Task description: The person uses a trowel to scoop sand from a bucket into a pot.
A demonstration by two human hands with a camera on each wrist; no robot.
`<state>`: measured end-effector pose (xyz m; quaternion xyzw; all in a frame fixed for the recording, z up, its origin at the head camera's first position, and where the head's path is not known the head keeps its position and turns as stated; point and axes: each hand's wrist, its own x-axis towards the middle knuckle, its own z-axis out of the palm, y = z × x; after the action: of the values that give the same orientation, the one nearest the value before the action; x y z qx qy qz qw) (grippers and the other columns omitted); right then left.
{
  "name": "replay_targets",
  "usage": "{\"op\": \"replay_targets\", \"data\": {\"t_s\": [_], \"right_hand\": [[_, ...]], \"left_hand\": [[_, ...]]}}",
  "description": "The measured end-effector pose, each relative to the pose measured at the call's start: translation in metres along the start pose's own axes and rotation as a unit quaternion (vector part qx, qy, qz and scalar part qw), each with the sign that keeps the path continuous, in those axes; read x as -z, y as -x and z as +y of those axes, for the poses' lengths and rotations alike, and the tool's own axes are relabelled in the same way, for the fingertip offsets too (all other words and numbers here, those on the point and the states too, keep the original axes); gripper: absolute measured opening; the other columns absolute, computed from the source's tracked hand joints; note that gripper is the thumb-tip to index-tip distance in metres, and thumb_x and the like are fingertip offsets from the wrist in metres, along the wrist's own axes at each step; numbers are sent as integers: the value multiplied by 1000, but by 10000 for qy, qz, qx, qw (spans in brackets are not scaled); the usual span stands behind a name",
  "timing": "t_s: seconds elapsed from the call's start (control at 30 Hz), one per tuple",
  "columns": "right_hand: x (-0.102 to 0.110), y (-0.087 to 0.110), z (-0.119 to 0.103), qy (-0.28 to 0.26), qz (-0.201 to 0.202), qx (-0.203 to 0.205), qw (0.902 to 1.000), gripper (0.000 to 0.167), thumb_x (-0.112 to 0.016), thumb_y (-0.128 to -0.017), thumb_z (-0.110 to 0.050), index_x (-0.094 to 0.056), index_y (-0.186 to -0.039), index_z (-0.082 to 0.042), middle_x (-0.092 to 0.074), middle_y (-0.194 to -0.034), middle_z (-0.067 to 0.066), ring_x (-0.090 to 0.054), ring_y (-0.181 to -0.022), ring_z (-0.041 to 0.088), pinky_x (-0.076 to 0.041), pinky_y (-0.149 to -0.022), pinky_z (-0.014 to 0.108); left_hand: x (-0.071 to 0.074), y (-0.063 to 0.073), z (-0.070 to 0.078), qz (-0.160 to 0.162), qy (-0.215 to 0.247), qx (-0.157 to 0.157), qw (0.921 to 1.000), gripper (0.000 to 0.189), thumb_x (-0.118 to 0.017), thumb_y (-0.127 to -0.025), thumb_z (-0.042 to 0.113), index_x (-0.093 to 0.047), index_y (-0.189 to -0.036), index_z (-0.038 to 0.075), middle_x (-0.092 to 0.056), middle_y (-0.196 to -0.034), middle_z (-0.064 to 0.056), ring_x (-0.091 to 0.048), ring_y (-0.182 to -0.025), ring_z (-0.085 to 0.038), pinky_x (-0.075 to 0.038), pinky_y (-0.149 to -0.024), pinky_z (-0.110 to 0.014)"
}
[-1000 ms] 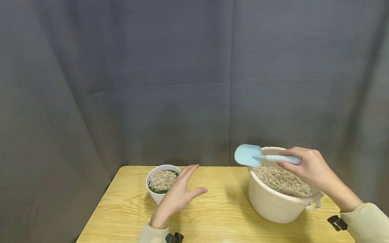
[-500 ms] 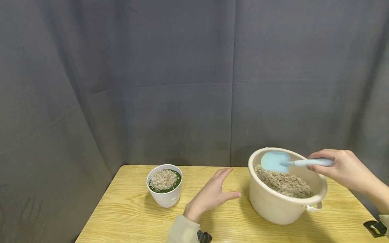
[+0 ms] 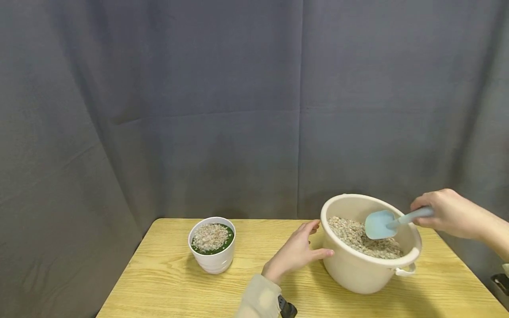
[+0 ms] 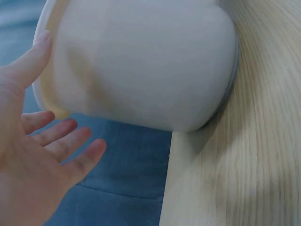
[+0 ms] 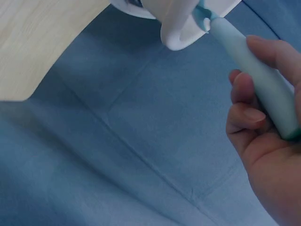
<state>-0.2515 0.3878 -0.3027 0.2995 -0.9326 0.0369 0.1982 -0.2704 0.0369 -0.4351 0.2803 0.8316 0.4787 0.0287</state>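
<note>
Of two hands, the right hand (image 3: 449,213) grips one blue scoop (image 3: 391,224) by the handle (image 3: 415,215), its blade (image 3: 377,225) inside one cream bucket (image 3: 354,273) of grit (image 3: 350,235), while the left hand (image 3: 295,254), fingers spread apart, is beside that bucket, and one white pot (image 3: 216,262) stands well apart on one wooden table (image 3: 159,274).

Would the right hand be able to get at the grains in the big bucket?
Probably yes: the right hand holds the blue scoop, which reaches into the open bucket, and nothing seems to block it from the grains.
</note>
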Motion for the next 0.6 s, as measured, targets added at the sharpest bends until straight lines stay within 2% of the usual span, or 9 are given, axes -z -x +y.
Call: {"op": "replay_targets", "data": {"t_s": [0.2,0.4,0.6], "right_hand": [[5,-7,0,-11,-404,7,9992,26,-86,-65,-2,-67,-74,-17,-48,-65,-18,-37,-57,-2,-35,-47,22],[11,-15,-4,-133,-1045,-246,9941,31,-80,-69,0,-59,-67,-23,-43,-61,-16,-36,-54,1,-33,-47,21],[14,-25,-8,-121,-1515,-450,9874,30,-78,-67,2,-58,-65,-21,-45,-61,-12,-38,-54,6,-33,-46,23]], "left_hand": [[-7,-8,2,244,567,114,9980,87,-82,-77,45,-38,-147,18,-49,-138,4,-48,-126,-14,-49,-94,-27],[-13,-14,7,502,1041,97,9933,91,-89,-71,32,-40,-146,17,-51,-131,10,-51,-120,-9,-49,-93,-25],[-15,-18,9,544,1124,41,9922,96,-91,-68,31,-39,-148,20,-51,-131,9,-52,-115,-6,-49,-89,-23]]}}
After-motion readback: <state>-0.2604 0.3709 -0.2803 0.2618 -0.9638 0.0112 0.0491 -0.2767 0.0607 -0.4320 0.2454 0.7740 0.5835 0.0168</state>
